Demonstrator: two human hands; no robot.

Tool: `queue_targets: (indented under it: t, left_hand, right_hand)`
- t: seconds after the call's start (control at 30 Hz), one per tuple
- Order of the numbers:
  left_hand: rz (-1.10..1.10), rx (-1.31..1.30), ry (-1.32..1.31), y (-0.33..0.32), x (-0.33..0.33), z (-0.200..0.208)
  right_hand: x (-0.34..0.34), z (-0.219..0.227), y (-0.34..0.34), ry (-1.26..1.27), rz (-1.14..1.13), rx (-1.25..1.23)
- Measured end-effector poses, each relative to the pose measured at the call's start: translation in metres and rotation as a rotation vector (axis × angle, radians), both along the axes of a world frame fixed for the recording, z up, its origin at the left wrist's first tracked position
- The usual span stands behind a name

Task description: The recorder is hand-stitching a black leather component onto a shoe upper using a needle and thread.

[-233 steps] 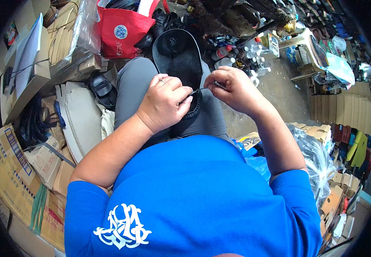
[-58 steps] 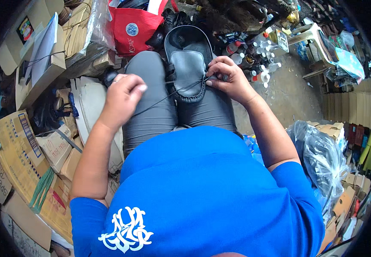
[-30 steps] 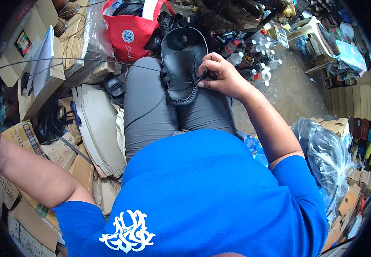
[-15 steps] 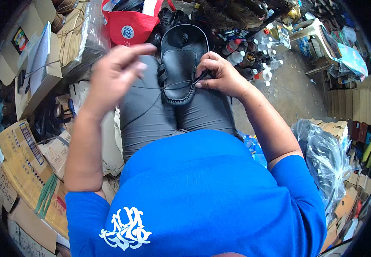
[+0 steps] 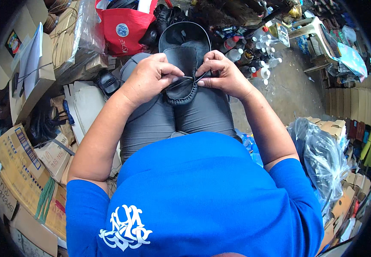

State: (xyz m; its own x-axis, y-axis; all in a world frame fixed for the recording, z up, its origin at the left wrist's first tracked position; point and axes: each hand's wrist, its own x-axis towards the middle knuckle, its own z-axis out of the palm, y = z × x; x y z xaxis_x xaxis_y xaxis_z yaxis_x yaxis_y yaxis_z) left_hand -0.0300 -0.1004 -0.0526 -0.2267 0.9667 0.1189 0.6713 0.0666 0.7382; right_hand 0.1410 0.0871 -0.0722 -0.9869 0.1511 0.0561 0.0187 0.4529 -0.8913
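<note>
A black leather moccasin (image 5: 183, 59) rests across my grey-trousered thighs, its gathered, stitched toe end nearest my body. My left hand (image 5: 153, 77) is over its left side, thumb and forefinger closed on a thin shiny needle (image 5: 187, 77) that points toward the right edge of the shoe. A dark thread (image 5: 178, 84) runs across the shoe below the fingertips. My right hand (image 5: 222, 75) pinches the shoe's right edge, close to the needle tip. Whether its fingers also hold thread is hard to make out.
A red bag (image 5: 124, 28) stands beyond my left knee, near other black shoes (image 5: 107, 82). Several bottles (image 5: 258, 55) cluster on the floor at the far right. Cardboard boxes (image 5: 20, 158) lie at my left, and a clear plastic bag (image 5: 320, 154) is at my right.
My left hand has come down and right, from a blurred raised position to the shoe's seam. The slack thread over my left thigh is no longer visible. My right hand keeps its place.
</note>
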Motion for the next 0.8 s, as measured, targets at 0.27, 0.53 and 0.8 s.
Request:
queue_targets:
  t: [0.27,0.53,0.8]
  left_hand:
    - [-0.011,-0.017,0.005,-0.0009,-0.0002,-0.0009]
    - [-0.023,0.094,0.095,-0.0035,0.0038,-0.0058]
    - [-0.01,0.085,0.112,-0.0075,0.0087,-0.0016]
  right_hand:
    - [-0.0007,0.0005,0.0001,-0.011,0.001,-0.019]
    - [-0.0006,0.0003,-0.001,0.024,0.007,0.002]
    - [0.0005,0.0009,-0.0022,0.011,-0.005,0.0]
